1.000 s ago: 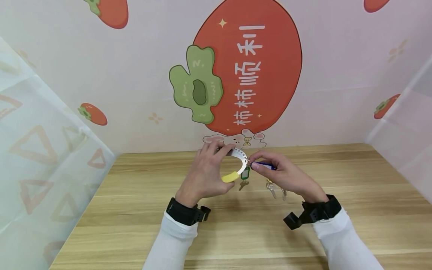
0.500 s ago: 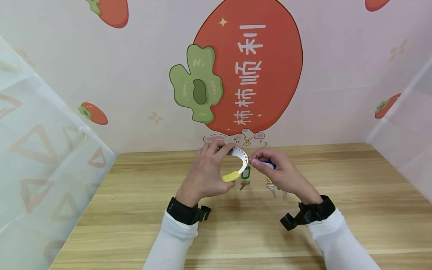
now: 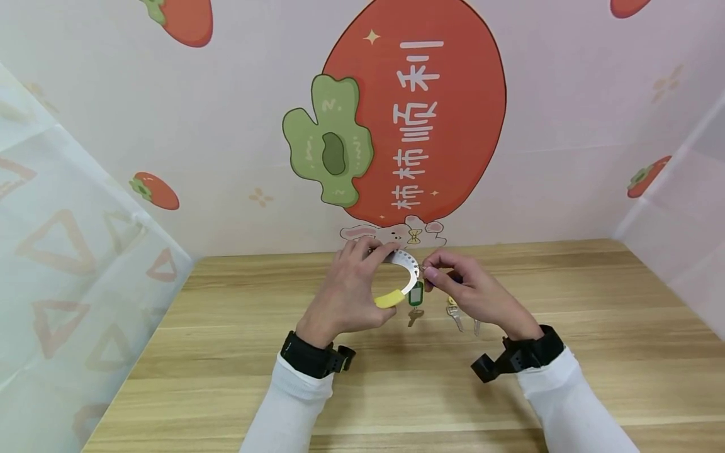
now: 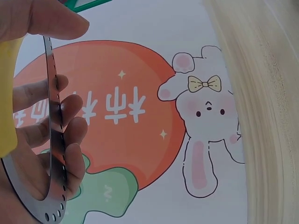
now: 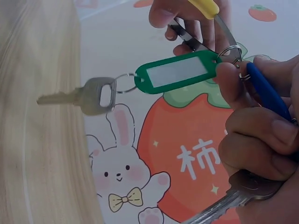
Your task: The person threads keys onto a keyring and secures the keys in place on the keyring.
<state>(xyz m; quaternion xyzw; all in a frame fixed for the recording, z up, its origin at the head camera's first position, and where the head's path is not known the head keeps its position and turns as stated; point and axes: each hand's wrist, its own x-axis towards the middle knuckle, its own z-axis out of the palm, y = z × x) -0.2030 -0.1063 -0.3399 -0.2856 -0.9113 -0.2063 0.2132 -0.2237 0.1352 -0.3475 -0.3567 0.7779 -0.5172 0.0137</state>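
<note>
My left hand grips a round metal key holder with a row of small holes and a yellow grip. A green key tag hangs from its right side by a split ring, with a key on the tag's other end. My right hand pinches a blue key tag, its small ring up against the holder's edge; fingers hide whether the two are linked. Below the right hand dangle a key and another key.
Under both hands lies a wooden table. Behind it stands a white backdrop printed with a large red persimmon and a rabbit. White side panels flank the table.
The right hand has shifted slightly left toward the holder, and its fingers now cover most of the blue tag. The green tag and its key have swung a little right and down.
</note>
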